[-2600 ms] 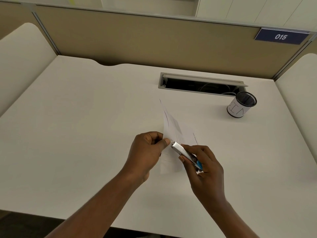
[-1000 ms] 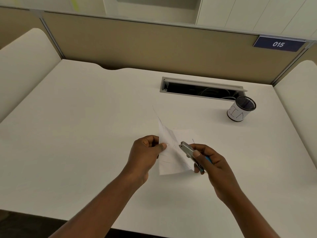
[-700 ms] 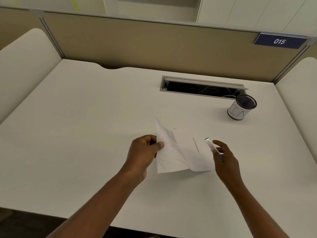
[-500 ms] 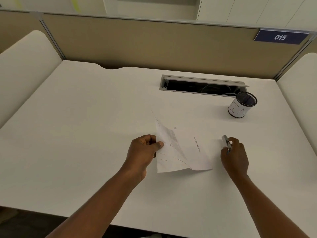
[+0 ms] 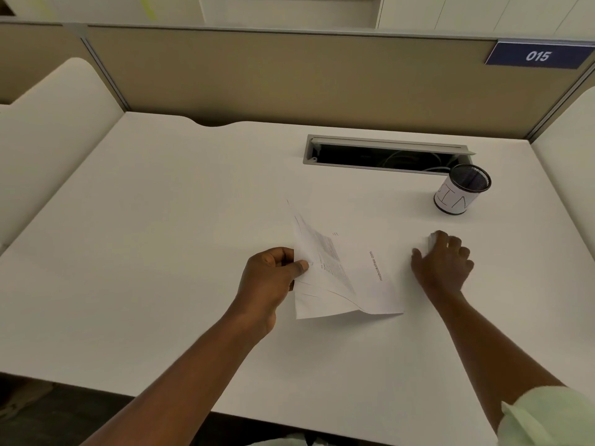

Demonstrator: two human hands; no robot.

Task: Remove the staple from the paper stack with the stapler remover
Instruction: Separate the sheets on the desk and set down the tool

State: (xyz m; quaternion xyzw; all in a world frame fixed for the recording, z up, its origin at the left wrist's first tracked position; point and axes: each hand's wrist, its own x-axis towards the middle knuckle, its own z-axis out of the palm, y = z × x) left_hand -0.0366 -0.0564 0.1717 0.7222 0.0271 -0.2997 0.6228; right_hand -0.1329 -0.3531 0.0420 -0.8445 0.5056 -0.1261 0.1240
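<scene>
The white paper stack lies in the middle of the desk, its right part flat and its left sheets lifted and curled. My left hand pinches those lifted sheets at their left edge between thumb and fingers. My right hand rests palm down on the desk just right of the stack, fingers curled over the staple remover. Only a pale, blurred tip of the remover shows at my fingertips. The staple itself cannot be made out.
A black mesh pen cup with a white label stands at the back right. An open cable slot lies behind the paper. Beige partitions with a blue 015 sign enclose the desk on three sides.
My right hand has taken the staple remover away from the paper and moved right, down onto the desk. The paper's right part has dropped flat while my left hand keeps its pinch.
</scene>
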